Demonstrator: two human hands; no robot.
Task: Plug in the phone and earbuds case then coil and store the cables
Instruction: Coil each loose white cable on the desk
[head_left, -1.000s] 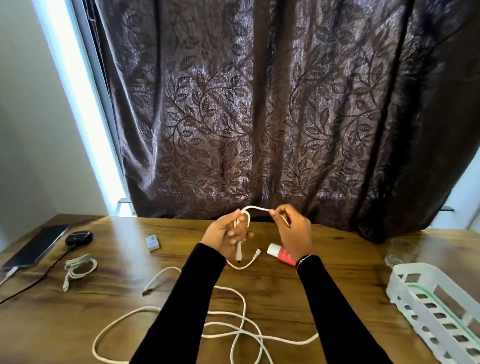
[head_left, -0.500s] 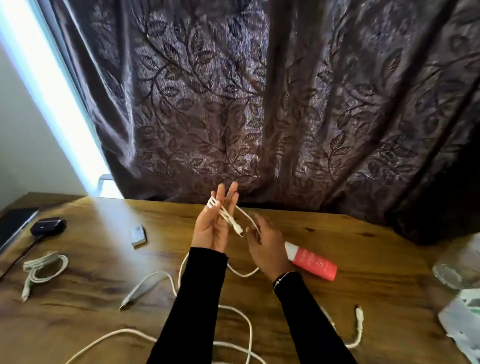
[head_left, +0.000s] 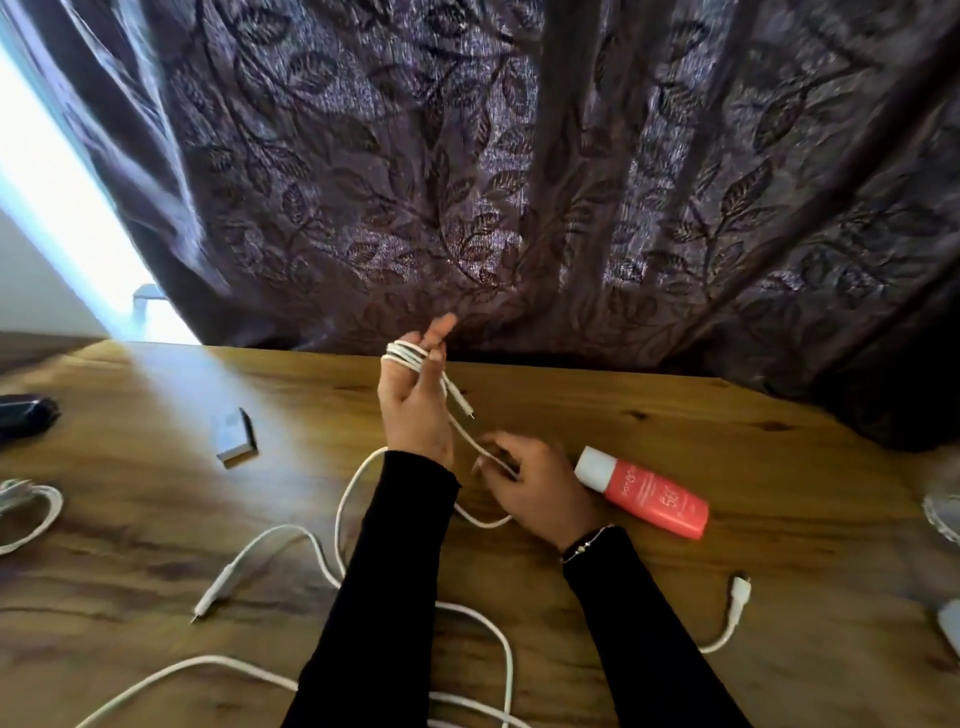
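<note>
My left hand (head_left: 413, 400) is raised upright over the wooden table (head_left: 727, 597), fingers straight, with a white cable (head_left: 408, 356) looped around them; its plug end hangs beside the palm. My right hand (head_left: 540, 488) is lower, just right of it, pinching the same cable's free run. More loose white cable (head_left: 332, 551) snakes across the table in front of me, with one plug end at the left and another plug end (head_left: 737, 605) at the right. A coiled white cable (head_left: 28, 512) lies at the far left. A dark earbuds case (head_left: 23, 415) sits at the left edge.
A red tube with a white cap (head_left: 649, 493) lies right of my right hand. A small white box (head_left: 236, 439) rests left of centre. A glass (head_left: 943, 506) shows at the right edge. A dark leaf-patterned curtain (head_left: 519, 182) hangs behind the table.
My left hand has gone from holding the cable together with the right to standing upright with loops around its fingers. The right hand dropped lower along the cable. The view shifted right and closer.
</note>
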